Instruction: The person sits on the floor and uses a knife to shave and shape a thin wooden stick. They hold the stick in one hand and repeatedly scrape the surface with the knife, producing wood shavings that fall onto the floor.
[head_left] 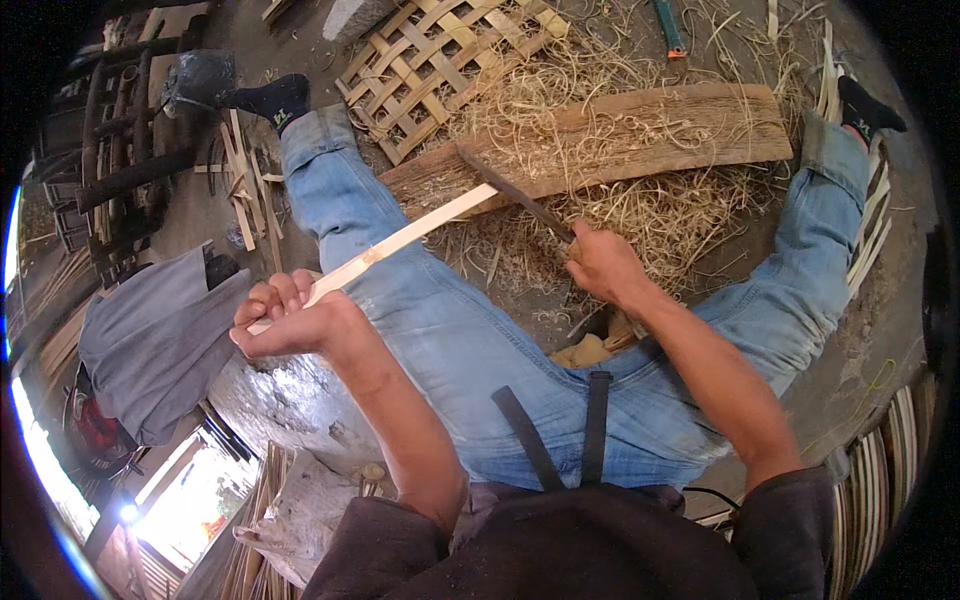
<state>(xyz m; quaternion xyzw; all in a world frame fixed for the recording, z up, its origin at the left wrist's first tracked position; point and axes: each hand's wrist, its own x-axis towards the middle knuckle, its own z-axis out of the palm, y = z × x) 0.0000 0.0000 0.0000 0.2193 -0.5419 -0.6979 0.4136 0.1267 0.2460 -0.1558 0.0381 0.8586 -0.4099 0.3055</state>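
Observation:
My left hand (292, 318) is closed round the near end of a pale bamboo strip (415, 230), which slants up and to the right over my left thigh. A joint swelling shows partway along the strip. My right hand (606, 262) grips the handle end of a long dark knife (522, 198). Its blade points up and to the left, and the strip's far end meets or lies very close to it; whether they touch I cannot tell. Just beyond the blade lies a worn wooden plank (640, 140) with curled shavings on it.
Heaps of shavings (660, 225) surround the plank between my outstretched legs. Behind it lies a woven bamboo lattice (430, 75). A tool with a green handle (668, 28) rests at the top. Loose strips (245, 190) lie left, near a grey cloth (150, 335); more strips (880, 490) stand at right.

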